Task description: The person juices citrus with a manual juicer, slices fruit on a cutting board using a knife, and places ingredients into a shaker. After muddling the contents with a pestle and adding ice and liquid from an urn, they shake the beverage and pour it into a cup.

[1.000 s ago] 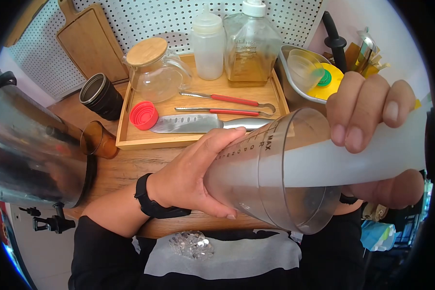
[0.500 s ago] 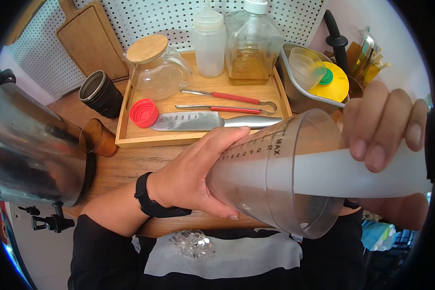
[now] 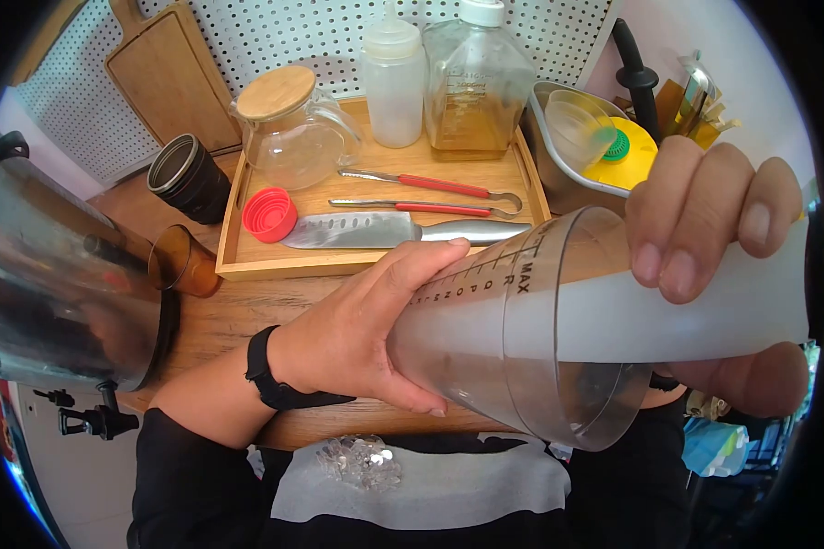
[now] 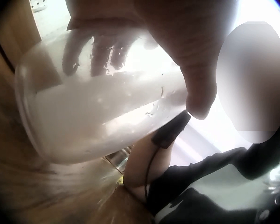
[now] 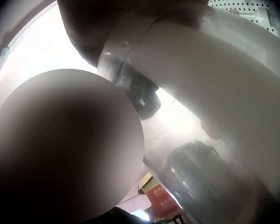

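A clear tapered cup [image 3: 604, 403], marked with letters and MAX near its rim, lies tilted on its side in the air with its mouth to the right. My left hand [image 3: 362, 334] grips it round the lower body, thumb and forefinger spread along the wall. Drops cling to this cup [image 4: 98, 135] in the left wrist view. A translucent white cylinder [image 3: 668, 329] enters the cup's mouth, its inner end seen through the wall. My right hand [image 3: 710, 224] holds the cylinder's outer part, fingers over the top and thumb below. The white cylinder [image 5: 233, 88] fills much of the right wrist view.
Behind, a wooden tray [image 3: 279, 270] bears a knife [image 3: 357, 230], red-handled tongs [image 3: 444, 186], a red cap [image 3: 270, 215], a glass pot [image 3: 293, 151] and bottles. Left stand an amber glass [image 3: 183, 261] and a large metal urn [image 3: 64, 274]. Clear pieces [image 3: 362, 462] rest on grey cloth.
My right hand went down and right with the white cylinder, then came back up. The cup has shifted slightly right; my left hand keeps its hold.
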The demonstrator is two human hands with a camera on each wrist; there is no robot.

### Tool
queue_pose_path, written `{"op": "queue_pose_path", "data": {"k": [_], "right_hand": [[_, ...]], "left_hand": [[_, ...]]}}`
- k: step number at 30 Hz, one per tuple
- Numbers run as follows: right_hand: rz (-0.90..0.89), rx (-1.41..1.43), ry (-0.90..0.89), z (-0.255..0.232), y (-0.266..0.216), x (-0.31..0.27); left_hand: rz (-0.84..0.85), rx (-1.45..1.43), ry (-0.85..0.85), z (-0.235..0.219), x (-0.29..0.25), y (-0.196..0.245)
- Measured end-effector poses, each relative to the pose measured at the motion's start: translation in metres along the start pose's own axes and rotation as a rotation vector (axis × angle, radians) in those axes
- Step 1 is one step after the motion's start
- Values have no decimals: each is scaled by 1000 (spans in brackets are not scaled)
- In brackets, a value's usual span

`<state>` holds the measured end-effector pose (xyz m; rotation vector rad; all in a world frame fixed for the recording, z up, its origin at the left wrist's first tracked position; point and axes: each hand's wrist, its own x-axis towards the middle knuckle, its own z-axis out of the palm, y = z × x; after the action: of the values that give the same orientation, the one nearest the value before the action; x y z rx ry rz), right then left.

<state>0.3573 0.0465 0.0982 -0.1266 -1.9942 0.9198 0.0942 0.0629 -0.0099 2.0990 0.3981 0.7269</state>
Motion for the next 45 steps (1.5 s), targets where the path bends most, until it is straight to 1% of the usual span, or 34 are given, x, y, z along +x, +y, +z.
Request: {"op": "queue_pose_path", "data": {"k": [2, 3, 5, 8, 11, 15, 17, 18, 20, 22, 23, 24, 25, 26, 27, 28, 29, 30, 31, 33, 34, 36, 37, 38, 39, 40, 41, 42, 43, 44, 45], "right_hand": [[-108, 38, 18, 3, 6, 2], [-107, 43, 17, -1, -4, -3], [60, -118, 25, -12, -31, -11], [87, -90, 23, -6, -24, -8], [120, -51, 37, 4, -16, -2], [180, -67, 2, -10, -32, -9], [254, -41, -56, -17, -39, -12], [254, -41, -57, -10, -28, -7], [-78, 99, -4, 7, 6, 3], [-99, 60, 26, 7, 11, -1], [-120, 29, 51, 7, 10, -2], [-167, 15, 50, 8, 12, 3], [-153, 4, 6, 3, 10, 5], [-138, -11, -37, -3, 6, 6], [-146, -2, -36, -5, 7, 6], [-160, 7, -41, -5, 12, 7], [-172, 114, 21, -1, 18, 7], [-217, 236, 91, 3, 29, 7], [-303, 145, 184, 9, 37, 4], [33, 77, 323, 22, 6, 3], [31, 45, 331, 27, -2, 4], [167, 151, 405, 32, -10, 8], [160, -10, 323, 27, -10, 9], [203, -13, 298, 28, -12, 12], [246, -11, 275, 29, -14, 14], [244, -30, 279, 30, -15, 15], [204, -113, 262, 31, -16, 17], [166, -193, 242, 31, -20, 18], [170, -208, 240, 27, -27, 19], [242, -203, 382, 19, -36, 21], [313, -197, 524, 8, -45, 22]], "left_hand": [[-17, 0, 6, 0, 0, 0], [-13, 7, -4, -2, 2, 0], [-10, 10, -9, -1, 1, -1], [-25, -48, 28, 0, 1, -3], [-26, 36, 18, 0, 0, -5], [-15, -17, 20, -1, 1, -4], [-13, -30, 6, -1, 2, -3], [-10, -38, 17, 0, 2, -4], [0, -46, 20, 2, 2, -4], [-21, 19, 44, 3, 0, -7], [-7, 14, 28, 5, -2, -10], [5, -1, 50, 7, -4, -15], [18, -17, 68, 7, -5, -17], [-1, 6, 33, 4, -3, -16], [24, -1, 4, 4, -2, -19], [4, 1, 21, 5, -3, -25], [-14, -7, 27, 6, -3, -27], [-210, -162, 7, 4, -10, -13], [-183, -166, -22, 4, -8, -11], [-218, -261, 46, 5, -4, -8], [-122, -149, 56, 4, -1, -5], [-66, -197, 50, 5, 5, -5], [-46, -241, 64, 6, 7, -6], [-105, -267, 86, 7, 4, -7], [-84, -270, 75, 7, 5, -8], [-104, -276, 83, 6, 6, -8], [-128, -283, 91, 6, 7, -8], [-114, -288, 84, 5, 6, -10], [-130, -282, 115, 5, 4, -13], [-148, -278, 148, 6, 2, -16], [-139, -285, 146, 7, 1, -20]]}}
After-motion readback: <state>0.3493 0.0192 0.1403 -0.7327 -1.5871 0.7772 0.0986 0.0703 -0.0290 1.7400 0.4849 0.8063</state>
